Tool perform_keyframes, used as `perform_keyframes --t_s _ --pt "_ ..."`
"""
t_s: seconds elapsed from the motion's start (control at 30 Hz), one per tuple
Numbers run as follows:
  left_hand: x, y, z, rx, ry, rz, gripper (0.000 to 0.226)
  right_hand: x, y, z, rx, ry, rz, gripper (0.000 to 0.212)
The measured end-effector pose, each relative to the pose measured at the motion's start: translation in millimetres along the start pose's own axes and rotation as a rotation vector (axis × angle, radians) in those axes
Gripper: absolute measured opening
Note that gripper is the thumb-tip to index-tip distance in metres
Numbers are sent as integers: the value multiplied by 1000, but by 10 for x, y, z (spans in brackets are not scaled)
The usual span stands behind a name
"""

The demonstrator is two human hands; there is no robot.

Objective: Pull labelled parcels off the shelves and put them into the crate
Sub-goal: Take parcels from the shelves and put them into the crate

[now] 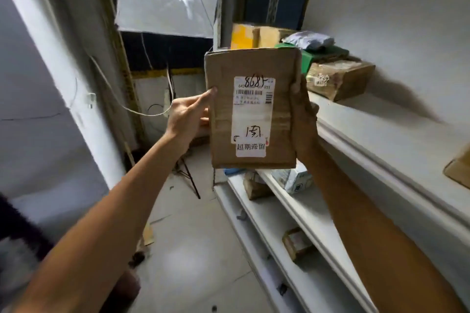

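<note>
Your left hand (189, 113) steadies the left edge of the brown parcel (251, 109) with fingertips, while your right hand (302, 119) clasps its right edge. You hold it upright before the shelves (381, 134), label (253, 104) facing you. It looks stiff, flat and probably light; keep holding both long edges. No crate shows.

Parcel (251, 112) held upright left of shelves (356, 132).

Single head-worn view, facing forward, close to shelves (381, 134)
</note>
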State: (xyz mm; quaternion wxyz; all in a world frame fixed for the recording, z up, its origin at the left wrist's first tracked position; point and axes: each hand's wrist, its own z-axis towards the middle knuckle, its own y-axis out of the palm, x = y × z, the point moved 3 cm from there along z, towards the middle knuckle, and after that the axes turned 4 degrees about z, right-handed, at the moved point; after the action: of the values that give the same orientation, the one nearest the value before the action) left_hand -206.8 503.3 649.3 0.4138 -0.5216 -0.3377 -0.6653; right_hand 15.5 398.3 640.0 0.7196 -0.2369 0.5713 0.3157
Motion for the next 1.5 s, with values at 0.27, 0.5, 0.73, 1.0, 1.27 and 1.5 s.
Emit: perform_keyframes --t_s 0.27,0.5,0.73,1.0,1.27,1.5 --pt "-719 -1442 -1017 330 -262 245 51 859 1391 -750 -506 211 187 73" --pt "-1236 -2390 -2278 538 -449 610 75 1516 2311 -1815 -759 473 135 72" --pt "-1835 -2858 -3636 771 -562 166 44 1949 2798 -3079 -948 600 -22 65" --pt "-2243 -3176 -4967 923 -650 -357 59 2114 3282 -4319 -1138 636 -146 43" --pt "-2206 -3541 -6039 1179 -730 -420 44 2185 3762 -5432 -1338 742 -267 46" --pt "-2266 -3768 -6744 1464 -799 -555 47 2263 4268 -6162 -1533 803 -369 45"
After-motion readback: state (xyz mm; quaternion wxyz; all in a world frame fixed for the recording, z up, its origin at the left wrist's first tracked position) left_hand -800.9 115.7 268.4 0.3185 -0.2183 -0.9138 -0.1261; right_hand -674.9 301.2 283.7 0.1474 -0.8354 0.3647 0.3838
